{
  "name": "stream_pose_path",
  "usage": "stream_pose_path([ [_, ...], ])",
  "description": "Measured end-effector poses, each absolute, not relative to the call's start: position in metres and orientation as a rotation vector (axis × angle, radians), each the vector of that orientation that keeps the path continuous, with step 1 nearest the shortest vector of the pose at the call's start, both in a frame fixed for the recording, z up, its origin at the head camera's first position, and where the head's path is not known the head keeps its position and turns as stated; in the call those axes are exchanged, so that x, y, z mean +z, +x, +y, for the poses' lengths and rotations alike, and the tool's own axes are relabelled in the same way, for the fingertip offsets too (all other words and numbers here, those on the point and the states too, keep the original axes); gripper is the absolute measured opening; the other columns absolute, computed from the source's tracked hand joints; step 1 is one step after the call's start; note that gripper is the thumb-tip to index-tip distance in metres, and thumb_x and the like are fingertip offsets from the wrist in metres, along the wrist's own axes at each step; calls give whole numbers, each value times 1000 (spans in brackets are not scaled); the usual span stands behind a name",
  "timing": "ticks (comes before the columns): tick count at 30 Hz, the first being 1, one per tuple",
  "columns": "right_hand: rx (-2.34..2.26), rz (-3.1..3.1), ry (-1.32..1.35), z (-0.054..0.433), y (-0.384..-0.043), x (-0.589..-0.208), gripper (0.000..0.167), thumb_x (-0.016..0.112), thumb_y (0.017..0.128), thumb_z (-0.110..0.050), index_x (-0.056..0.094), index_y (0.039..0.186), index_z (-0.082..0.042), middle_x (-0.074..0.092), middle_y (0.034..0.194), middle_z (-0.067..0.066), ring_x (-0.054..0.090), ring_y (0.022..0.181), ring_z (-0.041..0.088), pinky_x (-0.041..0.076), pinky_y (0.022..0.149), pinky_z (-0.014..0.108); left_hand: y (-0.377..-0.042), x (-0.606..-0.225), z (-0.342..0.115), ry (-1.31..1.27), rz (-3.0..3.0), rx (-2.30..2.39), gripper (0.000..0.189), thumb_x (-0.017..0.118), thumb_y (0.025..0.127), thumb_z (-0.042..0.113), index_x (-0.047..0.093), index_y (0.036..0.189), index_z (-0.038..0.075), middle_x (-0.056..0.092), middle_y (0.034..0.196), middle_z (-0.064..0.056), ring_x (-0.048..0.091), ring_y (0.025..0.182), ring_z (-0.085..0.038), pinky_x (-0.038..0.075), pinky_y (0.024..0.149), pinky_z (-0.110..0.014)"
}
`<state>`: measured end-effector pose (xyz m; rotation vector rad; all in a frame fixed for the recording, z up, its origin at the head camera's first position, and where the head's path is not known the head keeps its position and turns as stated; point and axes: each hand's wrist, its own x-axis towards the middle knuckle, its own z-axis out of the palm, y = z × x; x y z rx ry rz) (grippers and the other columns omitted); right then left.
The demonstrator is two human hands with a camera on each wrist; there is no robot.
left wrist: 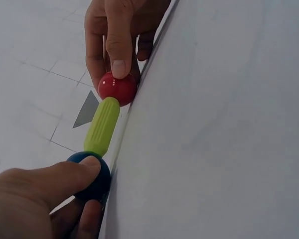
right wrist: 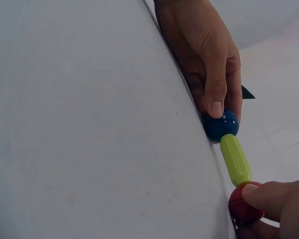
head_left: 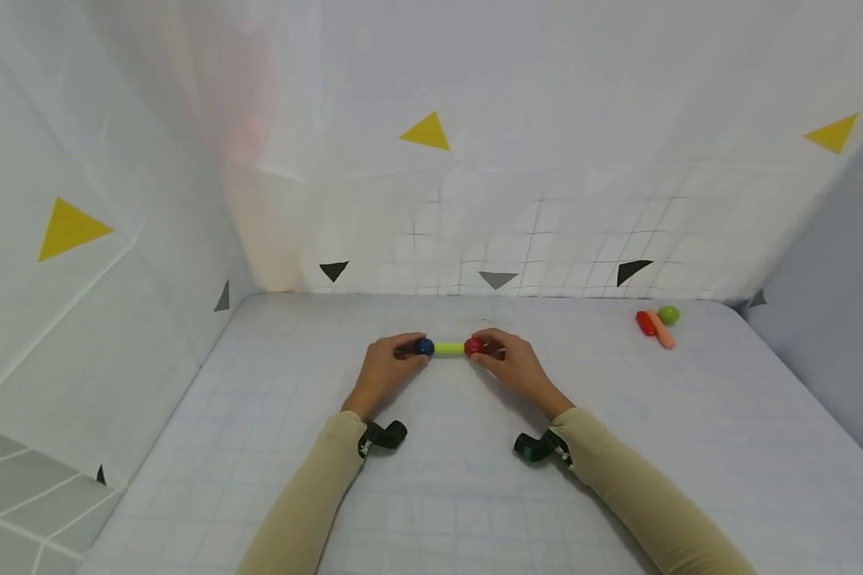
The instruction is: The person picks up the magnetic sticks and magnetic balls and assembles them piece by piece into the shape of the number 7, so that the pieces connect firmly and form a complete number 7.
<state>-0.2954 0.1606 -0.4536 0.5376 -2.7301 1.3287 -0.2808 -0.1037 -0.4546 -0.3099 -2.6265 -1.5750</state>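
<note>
A yellow-green ribbed rod (head_left: 449, 348) joins a blue ball (head_left: 425, 346) at its left end to a red ball (head_left: 474, 346) at its right end. My left hand (head_left: 391, 361) pinches the blue ball between thumb and fingers. On the other side, my right hand (head_left: 512, 363) pinches the red ball. In the left wrist view the rod (left wrist: 102, 127) meets both balls end to end. The right wrist view has the blue ball (right wrist: 222, 125) under the left thumb and the red ball (right wrist: 245, 203) under the right thumb.
At the back right of the white table (head_left: 446, 511) lie a red rod (head_left: 646, 323), an orange rod (head_left: 662, 329) and a green ball (head_left: 668, 315). White sheets (head_left: 546, 96) with yellow and dark triangles rise behind the table and at its sides.
</note>
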Motion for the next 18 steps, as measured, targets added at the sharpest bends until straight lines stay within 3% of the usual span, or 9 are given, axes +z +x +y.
stream_pose_path([
  [7, 1326, -2744, 490, 164, -295, -455, 39, 77, 96, -13, 67, 134, -7, 70, 125, 12, 68, 103, 28, 56, 92, 45, -286, -449, -101, -223, -2694, -1607, 38, 84, 91, 22, 76, 128, 20, 73, 117, 6, 64, 114, -15, 47, 105, -41],
  [18, 1365, -2719, 514, 162, -298, -456, 38, 77, 97, -12, 67, 134, -8, 70, 124, 11, 67, 103, 27, 56, 93, 43, -286, -454, -105, -254, -2641, -1591, 40, 84, 91, 22, 76, 130, 20, 73, 118, 5, 65, 113, -15, 48, 104, -40],
])
